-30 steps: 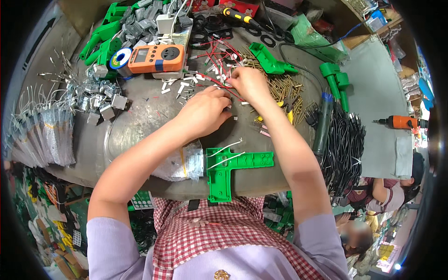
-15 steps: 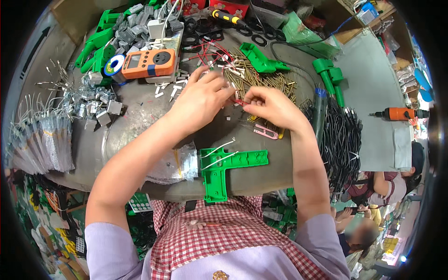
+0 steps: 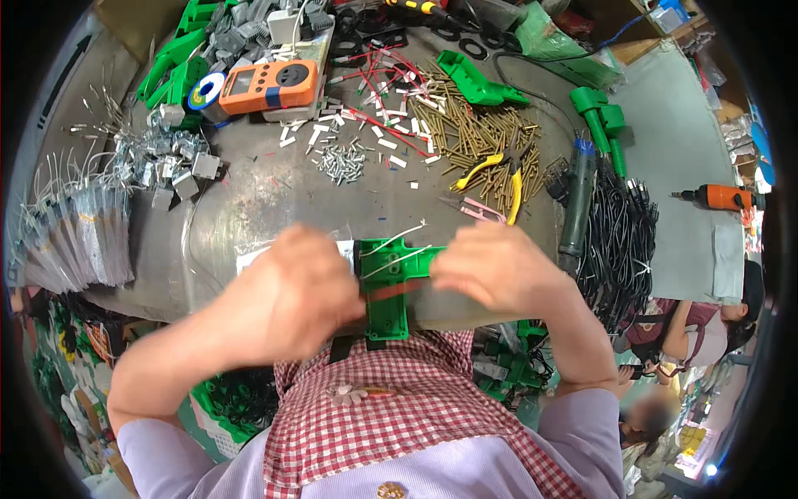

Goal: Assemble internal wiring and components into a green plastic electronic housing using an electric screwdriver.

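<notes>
Just above the green plastic housing half (image 3: 389, 312) at the bench's front edge, a motion-smeared red wire (image 3: 397, 290) stretches between my hands. My left hand (image 3: 303, 287), closed, holds its left end at the left of the housing. Fingers pinched, my right hand (image 3: 499, 268) grips the other end by the housing's right arm. Two white wires (image 3: 395, 259) stick up out of the housing, which lies with its hollow side up. Behind my right hand are pink-handled snips (image 3: 474, 209) and yellow-handled pliers (image 3: 482, 170).
Beyond my hands lie small screws (image 3: 341, 163), long brass screws (image 3: 474, 137) and red wires with white ends (image 3: 384, 83). An orange meter (image 3: 270, 87) stands at the back left. Bundled black cables (image 3: 615, 241) lie at the right, bagged wires (image 3: 83, 241) at the left.
Both hands have drawn back from the parts pile toward me, over the green housing, bringing the red wire. The small screws and the pliers, which my hands hid, now show.
</notes>
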### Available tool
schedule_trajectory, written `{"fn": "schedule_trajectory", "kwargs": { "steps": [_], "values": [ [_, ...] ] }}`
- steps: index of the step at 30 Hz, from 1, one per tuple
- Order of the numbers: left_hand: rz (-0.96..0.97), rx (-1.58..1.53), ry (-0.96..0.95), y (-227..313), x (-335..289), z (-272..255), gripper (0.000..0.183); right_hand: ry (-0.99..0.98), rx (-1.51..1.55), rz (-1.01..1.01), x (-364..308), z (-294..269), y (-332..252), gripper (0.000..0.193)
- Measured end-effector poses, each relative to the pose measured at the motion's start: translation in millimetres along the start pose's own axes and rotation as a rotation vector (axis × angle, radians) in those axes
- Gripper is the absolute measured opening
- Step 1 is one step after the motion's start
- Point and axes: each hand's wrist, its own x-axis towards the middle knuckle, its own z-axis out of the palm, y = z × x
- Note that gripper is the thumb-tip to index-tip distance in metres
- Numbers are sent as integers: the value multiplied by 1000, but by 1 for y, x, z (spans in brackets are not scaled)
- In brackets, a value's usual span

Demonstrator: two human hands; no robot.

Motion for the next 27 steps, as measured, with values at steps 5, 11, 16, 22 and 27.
{"fn": "schedule_trajectory", "kwargs": {
  "steps": [5, 11, 16, 22, 27],
  "values": [
    [-212, -181, -189, 1, -84, 13, 8, 103, 153, 261, -39, 4, 11, 7],
    [-463, -205, -291, 20, -49, 9, 14, 313, 822, 487, -27, 43, -3, 15],
    [-237, 164, 294, -11, 1, 77, 25, 286, 1126, 713, -20, 51, -7, 19],
    [-361, -259, 542, -26, -6, 92, 11, 348, 487, 546, -6, 65, -22, 15],
    [-315, -358, 600, -31, -13, 91, 10, 325, 350, 321, 8, 78, -19, 14]
  ]
}}
